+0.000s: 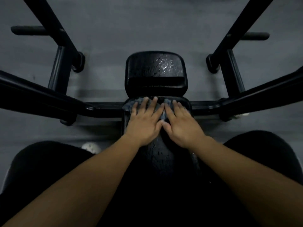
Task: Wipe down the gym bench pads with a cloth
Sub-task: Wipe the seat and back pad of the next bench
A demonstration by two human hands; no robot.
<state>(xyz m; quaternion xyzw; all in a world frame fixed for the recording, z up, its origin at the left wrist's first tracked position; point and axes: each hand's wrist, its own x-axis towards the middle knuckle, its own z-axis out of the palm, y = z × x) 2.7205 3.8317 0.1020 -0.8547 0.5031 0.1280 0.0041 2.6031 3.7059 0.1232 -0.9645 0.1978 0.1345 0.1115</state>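
Observation:
A black long bench pad (157, 154) runs away from me down the middle of the head view, its surface glistening wet. Beyond it sits a shorter black seat pad (155, 69), also shiny with wet patches. A grey cloth (129, 104) lies at the far end of the long pad, mostly covered by my hands. My left hand (145, 118) and my right hand (180, 122) lie flat side by side on the cloth, fingers straight and pointing forward, thumbs touching.
Black steel frame bars (41, 95) slope in from both sides and cross under the pads. Two uprights (60, 69) with stub pegs stand left and right on the grey floor (147, 27). My dark-clothed legs straddle the bench at the bottom.

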